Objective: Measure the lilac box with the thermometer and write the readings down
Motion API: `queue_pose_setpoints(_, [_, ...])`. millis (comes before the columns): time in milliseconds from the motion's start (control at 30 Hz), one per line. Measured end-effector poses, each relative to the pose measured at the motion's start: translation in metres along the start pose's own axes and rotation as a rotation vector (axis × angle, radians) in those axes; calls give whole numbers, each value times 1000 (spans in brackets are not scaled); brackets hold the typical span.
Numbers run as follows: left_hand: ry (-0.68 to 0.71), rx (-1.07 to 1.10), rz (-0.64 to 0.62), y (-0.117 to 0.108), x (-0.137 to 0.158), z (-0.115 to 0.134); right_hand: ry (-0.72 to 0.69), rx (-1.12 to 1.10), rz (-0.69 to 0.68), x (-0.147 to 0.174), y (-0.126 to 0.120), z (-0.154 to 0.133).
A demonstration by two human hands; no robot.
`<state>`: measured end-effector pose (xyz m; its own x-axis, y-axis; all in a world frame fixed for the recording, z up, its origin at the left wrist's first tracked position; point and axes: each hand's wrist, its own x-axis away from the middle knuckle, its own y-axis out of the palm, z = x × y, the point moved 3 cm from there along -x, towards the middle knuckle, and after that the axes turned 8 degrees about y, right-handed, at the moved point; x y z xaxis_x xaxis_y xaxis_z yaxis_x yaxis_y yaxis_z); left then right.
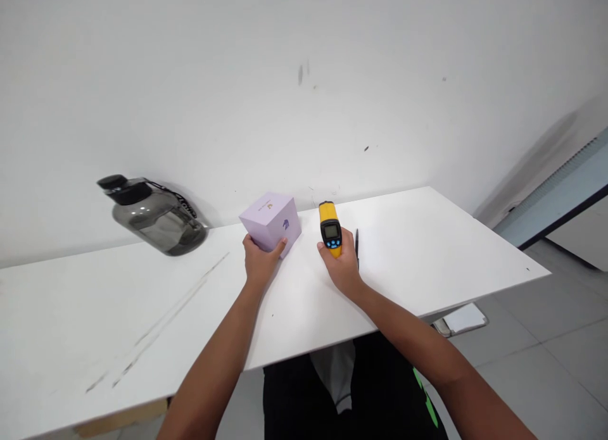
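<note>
My left hand [261, 260] grips a lilac cardboard box [272, 220] by its lower near part, thumb on the right face and fingers round the left side. A small dark logo marks the box's right face, and print shows on its top. In my right hand [344, 266] is a yellow and black infrared thermometer [331, 230], its small screen and blue buttons facing me and its nose toward the wall. My thumb lies beside the buttons; the other fingers are mostly hidden. Just right of this hand, a dark pen [357, 238] lies on the table, partly covered by the hand.
A large smoky-grey water bottle [161, 218] with a black cap and strap stands at the left, near the wall [228, 98]. The white table [427, 256] has dark scuff lines at left. Below its right edge, a white object [465, 318] is visible.
</note>
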<state>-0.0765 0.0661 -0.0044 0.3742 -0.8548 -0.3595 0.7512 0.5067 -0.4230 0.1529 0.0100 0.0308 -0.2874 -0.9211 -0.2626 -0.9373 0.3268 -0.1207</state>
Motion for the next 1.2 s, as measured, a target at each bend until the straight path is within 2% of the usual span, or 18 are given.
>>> queue_pose_setpoints(567, [-34, -56, -13, 0, 1, 5, 31, 2, -26, 0, 1, 1])
queue_pose_setpoints(667, [-27, -44, 7, 0, 2, 5, 103, 47, -117, -1, 1, 3])
queue_pose_setpoints(733, [-21, -21, 22, 1, 3, 5, 111, 130, -237, -2, 2, 5])
queue_pose_setpoints(800, [-20, 8, 32, 1, 3, 4, 55, 253, -331, -2, 5, 7])
queue_pose_setpoints(1033, [-73, 4, 133, -7, -5, -2, -206, 908, -483, 5, 19, 12])
queue_pose_setpoints(1200, [-70, 13, 165, -9, -10, -5, -379, 1135, -624, 12, 27, 10])
